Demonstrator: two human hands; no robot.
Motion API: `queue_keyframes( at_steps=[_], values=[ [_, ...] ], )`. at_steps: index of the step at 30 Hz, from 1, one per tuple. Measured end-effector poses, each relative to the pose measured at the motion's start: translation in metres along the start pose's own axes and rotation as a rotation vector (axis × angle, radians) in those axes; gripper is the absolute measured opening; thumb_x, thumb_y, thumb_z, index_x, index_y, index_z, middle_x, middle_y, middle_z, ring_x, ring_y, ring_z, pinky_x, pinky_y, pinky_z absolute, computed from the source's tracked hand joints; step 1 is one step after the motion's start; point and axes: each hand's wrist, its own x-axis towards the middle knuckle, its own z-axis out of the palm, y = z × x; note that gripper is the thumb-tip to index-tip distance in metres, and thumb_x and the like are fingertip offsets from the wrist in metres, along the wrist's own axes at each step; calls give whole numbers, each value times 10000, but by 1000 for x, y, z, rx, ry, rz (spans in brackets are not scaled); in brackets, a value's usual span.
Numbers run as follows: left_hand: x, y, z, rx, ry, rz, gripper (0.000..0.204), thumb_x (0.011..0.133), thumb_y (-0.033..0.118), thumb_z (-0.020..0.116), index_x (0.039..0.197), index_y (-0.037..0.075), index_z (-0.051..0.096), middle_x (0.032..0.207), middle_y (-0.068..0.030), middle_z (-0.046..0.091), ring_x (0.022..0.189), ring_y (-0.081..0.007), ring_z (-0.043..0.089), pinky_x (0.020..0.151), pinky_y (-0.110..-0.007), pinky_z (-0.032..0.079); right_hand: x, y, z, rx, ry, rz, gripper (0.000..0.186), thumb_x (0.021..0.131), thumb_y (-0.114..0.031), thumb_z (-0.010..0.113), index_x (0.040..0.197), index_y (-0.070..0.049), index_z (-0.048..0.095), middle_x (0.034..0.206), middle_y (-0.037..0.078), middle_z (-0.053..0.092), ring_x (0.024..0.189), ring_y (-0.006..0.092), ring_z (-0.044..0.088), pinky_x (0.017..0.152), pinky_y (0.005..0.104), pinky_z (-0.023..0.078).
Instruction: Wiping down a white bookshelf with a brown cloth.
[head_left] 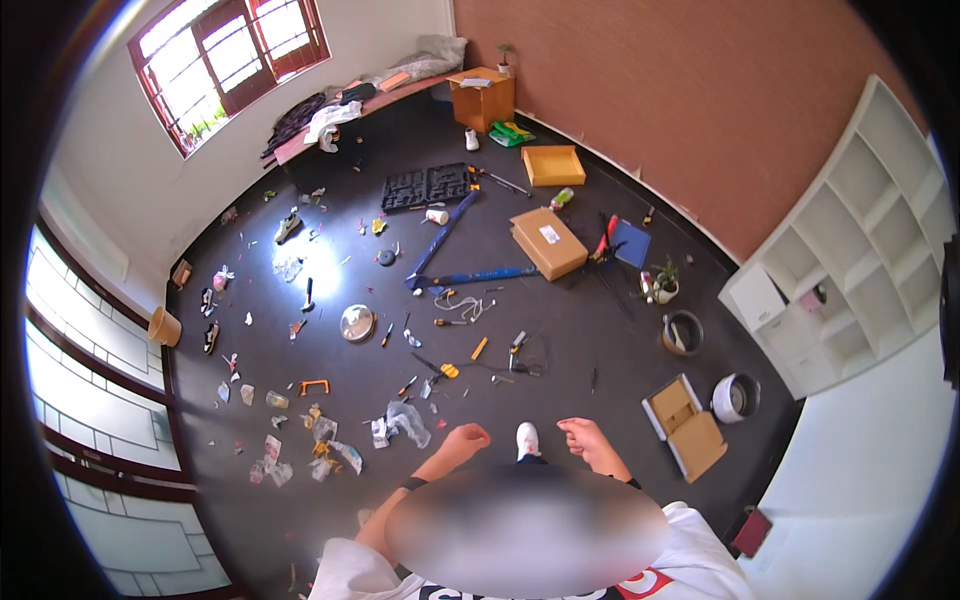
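Lying on the dark floor [560,350], a crumpled clear plastic bag [407,422] is resting near the person's left hand [467,437], to its left and apart from it. It is looking light, soft and probably slippery, so a gathered fold would likely be offering the surest grip. Both that hand and the right hand [583,437] are hovering with curled fingers, nothing showing in them; I can't tell whether they're clenched. Farther out, a yellow-handled tool [450,371] is lying ahead, an opened cardboard box [695,447] resting rightward.
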Motion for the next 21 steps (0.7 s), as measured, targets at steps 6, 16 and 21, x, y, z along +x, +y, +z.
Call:
queue_keyframes(
  at_steps=[6, 16, 21],
  values=[
    [123, 87, -36, -193, 148, 65, 162, 820, 151, 640, 925, 27, 656, 853, -55, 687, 764, -139, 617, 695, -280, 481, 60, -152, 6, -135, -50, -24, 106, 916, -128, 588, 988, -51, 589, 565, -68, 375, 405, 25, 284, 373, 208, 193],
    [234, 160, -96, -225, 157, -118, 113, 812, 151, 649, 886, 67, 664, 747, 6, 626, 676, -104, 570, 622, -256, 460, 160, -241, -6, -98, -54, 33, 126, 918, -134, 597, 1012, -51, 588, 577, -73, 387, 400, 21, 281, 363, 209, 186],
    [318, 185, -123, -263, 49, -114, 98, 814, 151, 651, 879, 79, 665, 697, 24, 586, 601, -73, 516, 530, -245, 405, 180, -288, -37, -4, 62, 0, 128, 919, -133, 598, 1009, -43, 589, 592, -65, 399, 409, 22, 288, 368, 212, 188]
  ],
)
